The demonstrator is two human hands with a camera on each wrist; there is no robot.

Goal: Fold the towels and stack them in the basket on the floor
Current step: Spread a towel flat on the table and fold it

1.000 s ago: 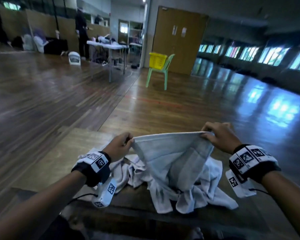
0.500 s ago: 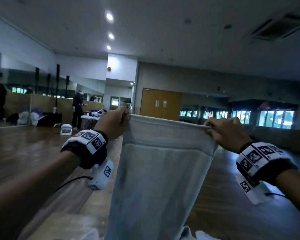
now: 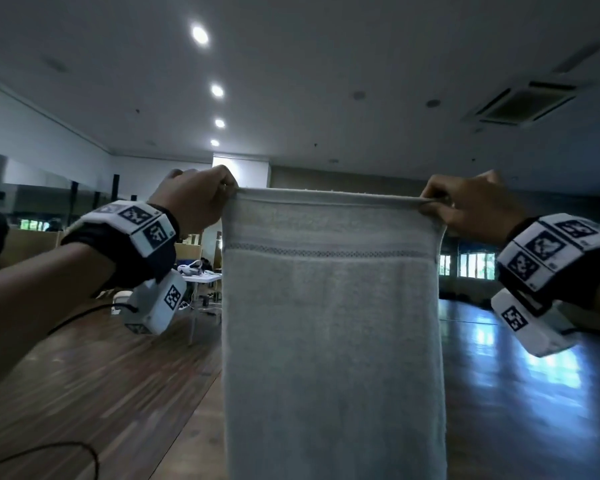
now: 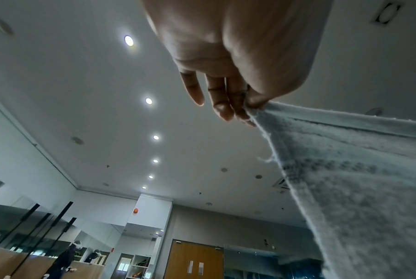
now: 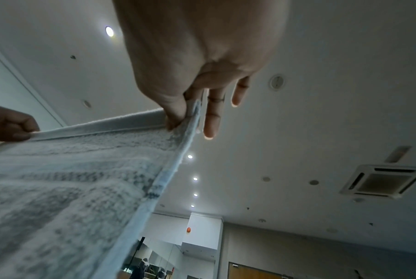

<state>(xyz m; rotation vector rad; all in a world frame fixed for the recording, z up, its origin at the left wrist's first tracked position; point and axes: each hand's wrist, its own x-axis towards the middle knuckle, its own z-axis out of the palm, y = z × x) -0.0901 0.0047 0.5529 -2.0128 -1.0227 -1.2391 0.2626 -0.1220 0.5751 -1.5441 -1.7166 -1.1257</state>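
Note:
A pale grey towel hangs flat and full-length in front of me, its top hem stretched level at about head height. My left hand pinches the top left corner between thumb and fingers. My right hand pinches the top right corner the same way, its other fingers hanging loose. The towel runs off the bottom of the head view, so its lower end is hidden. The basket and the pile of other towels are out of view.
A white folding table with gear stands behind the towel at left on the wooden floor. Brown double doors are on the far wall, windows at right. A person stands far off by the mirrored wall.
Both hands have raised the towel from the pile on the table to head height and pulled its top edge wider and taut. My view has tilted up toward the ceiling.

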